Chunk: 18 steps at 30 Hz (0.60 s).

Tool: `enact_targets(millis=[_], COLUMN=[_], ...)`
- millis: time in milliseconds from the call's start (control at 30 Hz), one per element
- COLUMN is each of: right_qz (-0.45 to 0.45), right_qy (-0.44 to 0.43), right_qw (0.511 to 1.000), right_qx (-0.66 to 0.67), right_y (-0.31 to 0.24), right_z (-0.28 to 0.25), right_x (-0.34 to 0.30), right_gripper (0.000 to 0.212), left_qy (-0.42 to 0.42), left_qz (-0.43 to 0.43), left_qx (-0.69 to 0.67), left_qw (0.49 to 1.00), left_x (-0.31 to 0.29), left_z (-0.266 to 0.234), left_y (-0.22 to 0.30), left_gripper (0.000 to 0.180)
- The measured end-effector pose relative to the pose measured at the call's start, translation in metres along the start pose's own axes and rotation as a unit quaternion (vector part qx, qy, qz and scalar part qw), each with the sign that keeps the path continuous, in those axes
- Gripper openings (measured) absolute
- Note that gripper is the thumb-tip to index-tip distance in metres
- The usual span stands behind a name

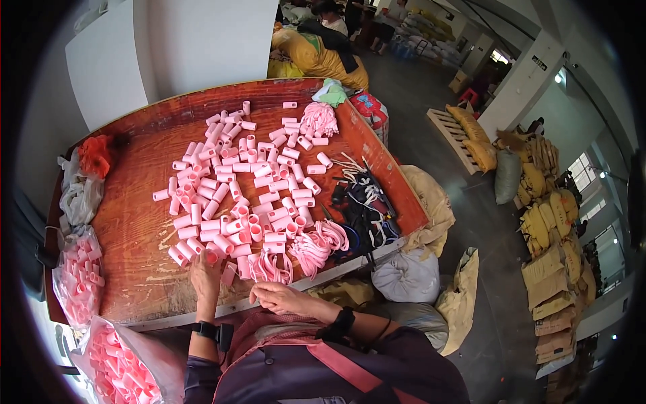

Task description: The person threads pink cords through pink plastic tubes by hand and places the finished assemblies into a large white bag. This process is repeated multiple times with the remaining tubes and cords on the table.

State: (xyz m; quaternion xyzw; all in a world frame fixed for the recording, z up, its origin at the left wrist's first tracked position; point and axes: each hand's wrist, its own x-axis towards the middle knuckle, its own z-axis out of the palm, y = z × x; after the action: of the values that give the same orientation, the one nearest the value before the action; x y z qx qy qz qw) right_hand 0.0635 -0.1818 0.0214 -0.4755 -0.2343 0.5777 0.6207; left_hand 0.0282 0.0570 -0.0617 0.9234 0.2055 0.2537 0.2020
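Many short pink plastic tubes (232, 168) with side holes are heaped on a red-brown wooden table (134, 249). At the heap's near edge, my left hand (204, 279) has its fingers closed around one pink tube (212, 256). My right hand (279, 297) is closed in a pinch by the table's front edge; what it holds, if anything, is too small to make out. Just beyond it lies a bundle of pink cords (270, 268). A larger pink cord bundle (315, 249) is to its right, and another cord bundle (319, 120) sits at the far right.
Black cords and dark items (367, 205) fill the table's right corner. Bags of pink pieces (124, 360) stand at the near left, with another bag (79, 273) on the left edge. A raised wooden rim (202, 99) bounds the back. Sacks (407, 275) crowd the right side.
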Motion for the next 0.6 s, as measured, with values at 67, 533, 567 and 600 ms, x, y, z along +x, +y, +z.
enact_targets(millis=[67,533,567,600], right_qz=[-0.028,0.011,0.015,0.022], right_qy=[0.009,0.004,0.006,0.003], right_qw=[0.999,1.0,1.0,0.999], right_qx=[0.03,0.021,0.026,0.032], right_y=[0.004,0.01,0.01,0.011], right_z=[0.001,0.001,0.002,0.004], right_x=[0.002,0.007,0.005,0.003], right_gripper=[0.033,0.032,0.032,0.032], left_qy=[0.015,-0.106,-0.107,-0.102], left_qz=[-0.012,-0.281,-0.279,-0.281], left_qx=[-0.05,-0.763,-0.774,-0.784], left_qw=[0.999,0.573,0.558,0.543], left_x=[-0.004,-0.026,-0.025,-0.026], left_z=[0.0,-0.061,-0.065,-0.069], left_y=[-0.005,0.02,0.031,0.035], left_gripper=[0.035,0.032,0.034,0.036])
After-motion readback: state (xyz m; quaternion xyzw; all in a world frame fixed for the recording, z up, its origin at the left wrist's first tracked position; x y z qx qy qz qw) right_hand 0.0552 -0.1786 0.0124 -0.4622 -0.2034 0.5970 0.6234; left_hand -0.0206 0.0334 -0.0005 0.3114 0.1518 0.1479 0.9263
